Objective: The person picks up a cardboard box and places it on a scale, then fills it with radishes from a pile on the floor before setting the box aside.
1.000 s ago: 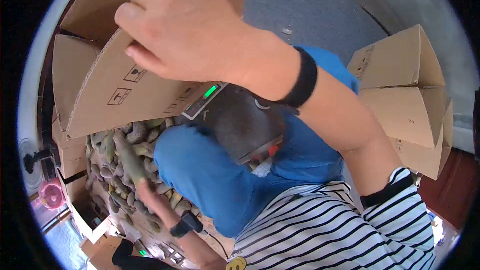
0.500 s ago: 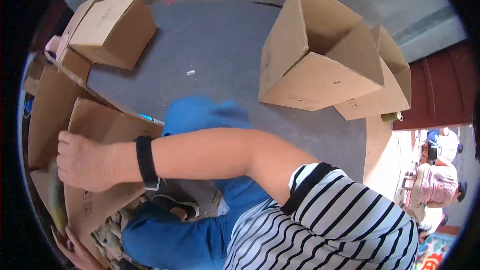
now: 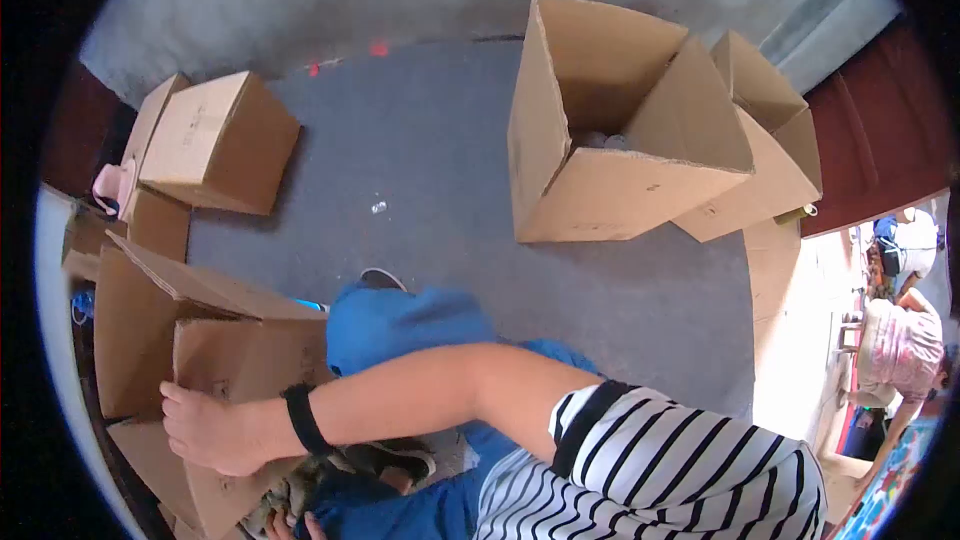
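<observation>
My right hand (image 3: 215, 430), with a black band at the wrist, is closed on the upper edge of an open cardboard box (image 3: 150, 350). Its flaps stand raised and tilted. At the bottom edge of the view, the fingertips of my left hand (image 3: 292, 525) show apart, against a pile of small mottled grey-green objects (image 3: 290, 490) whose kind I cannot make out. The rest of that hand is cut off by the frame. The pile lies beside the box, close to my blue-clad knee (image 3: 400, 330).
A tall open carton (image 3: 640, 195) stands at the upper right, another carton (image 3: 770, 150) behind it. A closed box (image 3: 220, 145) with a pink hat (image 3: 115, 185) beside it is at upper left. A small scrap (image 3: 378, 207) lies on the floor. People (image 3: 900, 340) are at far right.
My left hand has moved from beside the box, near a long yellow-green thing, to the pile. That thing no longer shows. My right hand still grips the box edge; the view has tilted.
</observation>
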Motion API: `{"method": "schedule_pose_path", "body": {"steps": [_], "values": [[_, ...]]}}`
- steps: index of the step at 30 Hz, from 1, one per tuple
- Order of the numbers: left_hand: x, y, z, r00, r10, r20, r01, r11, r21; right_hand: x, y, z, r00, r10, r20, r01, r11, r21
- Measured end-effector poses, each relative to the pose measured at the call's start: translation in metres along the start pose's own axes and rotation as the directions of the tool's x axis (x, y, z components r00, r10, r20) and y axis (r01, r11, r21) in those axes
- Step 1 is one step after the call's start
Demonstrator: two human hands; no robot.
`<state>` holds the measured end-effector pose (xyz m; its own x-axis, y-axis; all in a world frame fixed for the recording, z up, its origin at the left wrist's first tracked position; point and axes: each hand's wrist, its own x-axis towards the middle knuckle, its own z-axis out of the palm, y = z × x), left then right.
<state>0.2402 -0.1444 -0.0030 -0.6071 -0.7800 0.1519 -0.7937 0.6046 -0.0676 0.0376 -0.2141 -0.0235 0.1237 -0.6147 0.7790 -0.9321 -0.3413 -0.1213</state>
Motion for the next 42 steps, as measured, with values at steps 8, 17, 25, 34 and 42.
{"method": "schedule_pose_path", "body": {"steps": [8,17,25,34,42], "values": [[0.017,-0.004,0.014,0.899,-0.123,0.420,0.132,0.991,0.006,-0.005,0.002,-0.003,1.000,-0.009,0.002,0.009,0.999,0.034],[0.036,0.018,0.006,0.883,-0.034,0.469,0.065,0.997,-0.050,0.000,0.007,0.003,0.996,-0.036,0.081,0.036,0.999,0.002],[0.038,0.035,0.002,0.873,-0.076,0.481,0.127,0.989,-0.073,-0.010,0.013,-0.005,0.990,-0.115,-0.084,0.122,0.990,0.077],[0.019,-0.004,0.020,0.928,-0.020,0.373,0.020,1.000,0.004,-0.002,0.007,0.010,0.994,-0.094,-0.060,0.093,0.996,-0.019],[0.007,-0.052,0.057,0.942,-0.039,0.335,0.129,0.960,-0.250,0.000,0.008,-0.005,0.955,-0.002,-0.298,-0.007,0.999,-0.031]]}}
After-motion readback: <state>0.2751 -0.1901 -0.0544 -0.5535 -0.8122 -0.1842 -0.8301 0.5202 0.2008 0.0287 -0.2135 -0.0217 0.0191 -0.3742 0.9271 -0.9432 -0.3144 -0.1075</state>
